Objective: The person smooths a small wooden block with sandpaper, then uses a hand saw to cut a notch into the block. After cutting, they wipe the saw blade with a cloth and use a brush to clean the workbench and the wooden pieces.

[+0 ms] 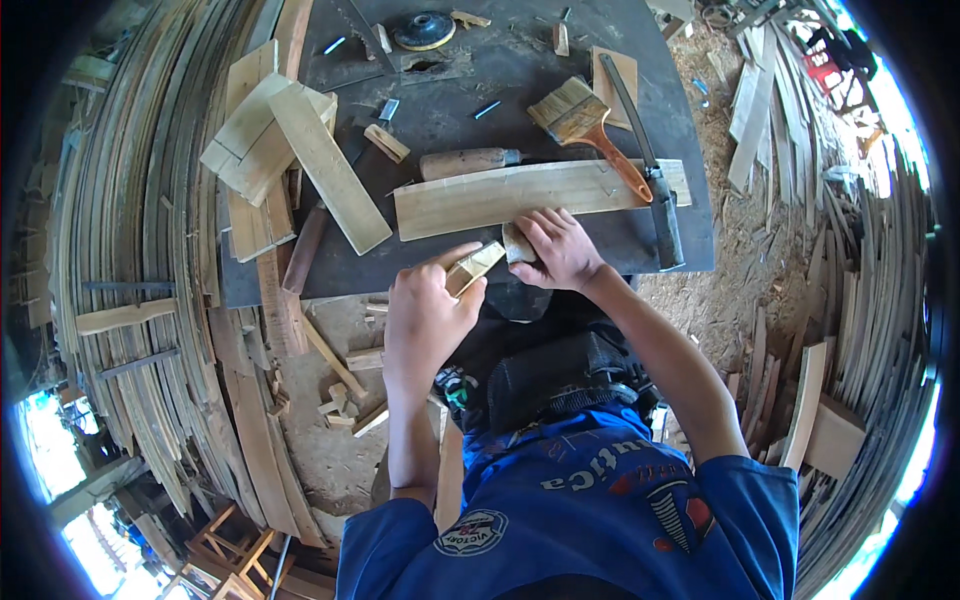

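At the near edge of a dark workbench (560,70), the person's left hand (425,315) is closed around a small tapered wood piece (474,267), thumb on top and fingers curled beneath, with the piece's far end pointing toward the right hand. The right hand (560,250) lies palm down, its fingers pressed over a small pale block (517,243) that sits at the bench edge, just touching the tip of the tapered piece. Directly beyond both hands lies a long curved wooden plank (500,195), stretched across the bench from left to right. A paintbrush (585,120) with an orange handle rests across the plank's right part, and a handsaw (650,170) lies beside it, its dark handle toward the person. A wooden tool handle (470,162) lies just behind the plank. To the left, several flat boards (290,150) are stacked crosswise. A round grinding disc (423,30) sits at the bench's far side.
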The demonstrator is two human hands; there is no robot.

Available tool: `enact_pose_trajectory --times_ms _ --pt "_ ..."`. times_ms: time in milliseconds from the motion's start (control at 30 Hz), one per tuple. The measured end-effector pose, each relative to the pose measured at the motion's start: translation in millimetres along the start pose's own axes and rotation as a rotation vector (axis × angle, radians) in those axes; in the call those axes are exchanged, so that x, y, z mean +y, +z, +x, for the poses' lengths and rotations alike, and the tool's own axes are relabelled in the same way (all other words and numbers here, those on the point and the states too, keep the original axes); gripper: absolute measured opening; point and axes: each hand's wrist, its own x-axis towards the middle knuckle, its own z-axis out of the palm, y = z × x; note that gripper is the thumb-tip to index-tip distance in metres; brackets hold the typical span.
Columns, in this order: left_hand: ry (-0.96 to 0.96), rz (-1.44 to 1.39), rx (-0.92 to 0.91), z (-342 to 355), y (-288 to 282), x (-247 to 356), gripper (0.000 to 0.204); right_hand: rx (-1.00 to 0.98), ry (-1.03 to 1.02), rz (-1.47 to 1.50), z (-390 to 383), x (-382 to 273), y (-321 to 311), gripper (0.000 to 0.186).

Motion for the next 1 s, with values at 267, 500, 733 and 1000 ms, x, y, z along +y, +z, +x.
enact_pose_trajectory --times_ms 267,500,733,1000 --pt "0.064 -0.079 -0.062 14.0 -4.3 -9.2 0.025 -0.040 0.060 -0.020 0.3 -0.8 2.6 0.059" --pt "-0.033 -0.071 -0.044 11.3 -2.2 0.3 0.025 0.003 0.053 -0.022 2.5 0.2 6.3 0.058" --pt "-0.019 0.132 0.128 -8.1 15.5 8.2 0.029 -0.021 0.035 0.011 1.2 -1.9 -2.9 0.056" --pt "-0.031 0.184 0.224 -13.4 25.7 6.2 0.028 0.047 -0.015 0.128 -0.5 -1.6 -1.6 0.058"
